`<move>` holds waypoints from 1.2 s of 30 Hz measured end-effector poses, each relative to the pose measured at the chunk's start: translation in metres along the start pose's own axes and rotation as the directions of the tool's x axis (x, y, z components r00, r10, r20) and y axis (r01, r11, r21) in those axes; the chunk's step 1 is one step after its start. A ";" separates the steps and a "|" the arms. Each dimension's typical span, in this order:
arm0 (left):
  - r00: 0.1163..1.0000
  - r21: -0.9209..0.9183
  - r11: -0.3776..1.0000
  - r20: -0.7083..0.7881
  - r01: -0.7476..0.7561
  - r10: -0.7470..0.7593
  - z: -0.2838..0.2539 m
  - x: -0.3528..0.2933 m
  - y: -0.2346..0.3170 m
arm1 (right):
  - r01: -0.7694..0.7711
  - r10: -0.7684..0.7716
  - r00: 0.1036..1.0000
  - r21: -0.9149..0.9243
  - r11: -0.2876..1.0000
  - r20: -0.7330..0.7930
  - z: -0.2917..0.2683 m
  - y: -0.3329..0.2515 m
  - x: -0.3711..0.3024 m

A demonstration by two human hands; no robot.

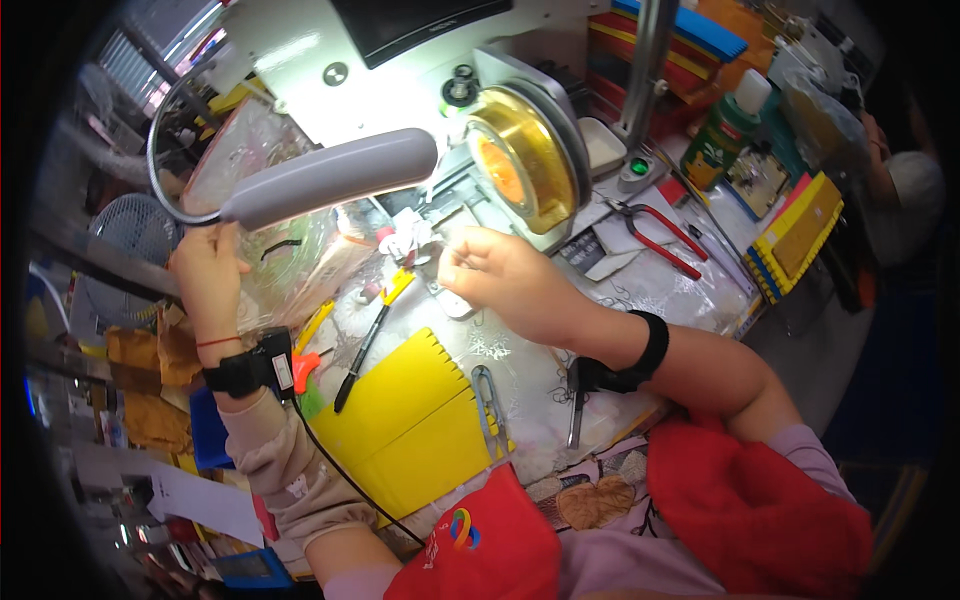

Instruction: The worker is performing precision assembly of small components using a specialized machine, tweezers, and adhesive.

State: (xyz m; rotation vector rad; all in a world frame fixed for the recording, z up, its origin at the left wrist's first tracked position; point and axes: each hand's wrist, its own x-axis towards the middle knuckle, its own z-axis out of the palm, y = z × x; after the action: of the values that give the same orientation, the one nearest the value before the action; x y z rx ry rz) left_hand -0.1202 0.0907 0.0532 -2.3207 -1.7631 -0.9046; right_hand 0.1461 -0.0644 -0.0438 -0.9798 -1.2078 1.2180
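My left hand (210, 272) is raised to the left end of a grey desk lamp (330, 178), where its bent metal neck joins. Its fingers close about that end and are partly hidden by it. In front of a large spool with a golden band (545, 165), my right hand (487, 268) is held in a pinch, with the thumb against the curled fingers. Whatever lies between those fingertips is too small to make out. Just left of it are small white crumpled pieces (408, 236) and a black pen with a yellow end (368, 342).
A yellow notched sheet (395, 425) lies nearest me, with grey snips (487, 405) beside it. Red-handled pliers (662, 240) rest at right, before a green bottle (722, 140). Clear plastic bags (300, 265) lie under the lamp. A fan (130, 245) stands far left.
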 end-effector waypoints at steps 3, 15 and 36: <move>0.963 -0.074 0.973 -0.176 -0.220 0.204 0.003 0.002 -0.009 | 0.019 -0.019 1.000 -0.043 0.999 -0.019 0.000 -0.001 -0.002; 0.915 -0.604 0.792 0.363 0.087 0.176 0.023 -0.039 0.062 | 0.116 -0.112 0.981 0.016 0.993 -0.161 0.005 0.000 0.030; 0.756 -0.341 0.675 -0.280 -0.654 0.592 0.048 -0.079 0.128 | 0.133 -0.073 0.985 0.409 0.903 -0.158 0.006 -0.011 0.014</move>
State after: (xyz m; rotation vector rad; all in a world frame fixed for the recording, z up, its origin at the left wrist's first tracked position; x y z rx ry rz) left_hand 0.0017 0.0007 0.0093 -2.7217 -0.6208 -1.3454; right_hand 0.1407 -0.0520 -0.0297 -0.6580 -0.8284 1.2360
